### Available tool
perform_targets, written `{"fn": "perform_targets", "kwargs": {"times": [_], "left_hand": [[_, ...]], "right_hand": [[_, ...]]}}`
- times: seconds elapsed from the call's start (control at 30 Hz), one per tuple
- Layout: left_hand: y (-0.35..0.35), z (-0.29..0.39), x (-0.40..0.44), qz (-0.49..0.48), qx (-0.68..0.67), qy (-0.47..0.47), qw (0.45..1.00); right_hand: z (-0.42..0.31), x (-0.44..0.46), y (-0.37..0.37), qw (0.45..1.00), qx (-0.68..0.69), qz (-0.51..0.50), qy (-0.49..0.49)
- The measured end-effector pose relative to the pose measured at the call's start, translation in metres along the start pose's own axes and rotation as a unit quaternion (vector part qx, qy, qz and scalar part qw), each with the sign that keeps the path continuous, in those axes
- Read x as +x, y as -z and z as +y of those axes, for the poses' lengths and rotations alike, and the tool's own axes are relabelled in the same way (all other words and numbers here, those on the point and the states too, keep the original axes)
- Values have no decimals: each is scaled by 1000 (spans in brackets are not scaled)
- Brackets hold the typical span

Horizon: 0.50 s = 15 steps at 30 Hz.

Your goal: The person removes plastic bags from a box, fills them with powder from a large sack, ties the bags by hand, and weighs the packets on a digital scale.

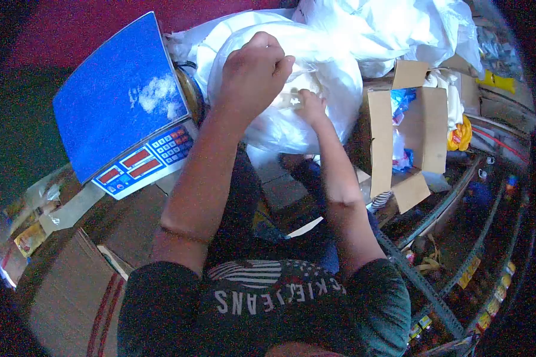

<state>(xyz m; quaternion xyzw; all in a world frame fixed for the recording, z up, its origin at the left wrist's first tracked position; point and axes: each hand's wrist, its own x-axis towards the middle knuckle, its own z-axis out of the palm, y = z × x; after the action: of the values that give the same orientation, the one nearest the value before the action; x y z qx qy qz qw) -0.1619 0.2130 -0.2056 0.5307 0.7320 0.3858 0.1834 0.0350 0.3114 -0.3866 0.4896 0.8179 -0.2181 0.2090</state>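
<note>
A large white translucent plastic bag [336, 128] stands with its mouth open in front of me. My left hand [255, 74] is raised over the bag's left side, its fingers curled closed; what they hold, if anything, is hidden. Lower, inside the bag's mouth, my right hand [311, 107] reaches toward pale contents [295, 89] that I cannot identify. Its fingertips are partly lost in the glare. To the left sits a digital scale [143, 157] with a keypad, red displays and a blue platform [113, 89] carrying a patch of white powder.
At right is an open cardboard box [380, 143] holding blue and clear plastic packaging. More white plastic bags [393, 30] lie behind. Metal shelf rails [423, 285] with small packets run along the lower right. A large carton [65, 291] stands at lower left.
</note>
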Motion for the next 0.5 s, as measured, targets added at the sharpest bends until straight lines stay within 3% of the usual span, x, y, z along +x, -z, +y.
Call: {"fn": "perform_targets", "kwargs": {"times": [0.13, 0.23, 0.43, 0.5], "left_hand": [[-2, -2, -1, 24, 28, -29, 999], [-4, -7, -2, 33, 62, -65, 995], [-13, -11, -4, -20, 105, -14, 994], [-17, -13, -4, -31, 124, -7, 992]], "right_hand": [[11, -28, 4, 994, 75, 73, 38], [26, -57, 6, 969, 206, 129, 52], [-3, -148, 42, 916, 336, 210, 67], [-14, -175, 61, 920, 299, 244, 70]]}}
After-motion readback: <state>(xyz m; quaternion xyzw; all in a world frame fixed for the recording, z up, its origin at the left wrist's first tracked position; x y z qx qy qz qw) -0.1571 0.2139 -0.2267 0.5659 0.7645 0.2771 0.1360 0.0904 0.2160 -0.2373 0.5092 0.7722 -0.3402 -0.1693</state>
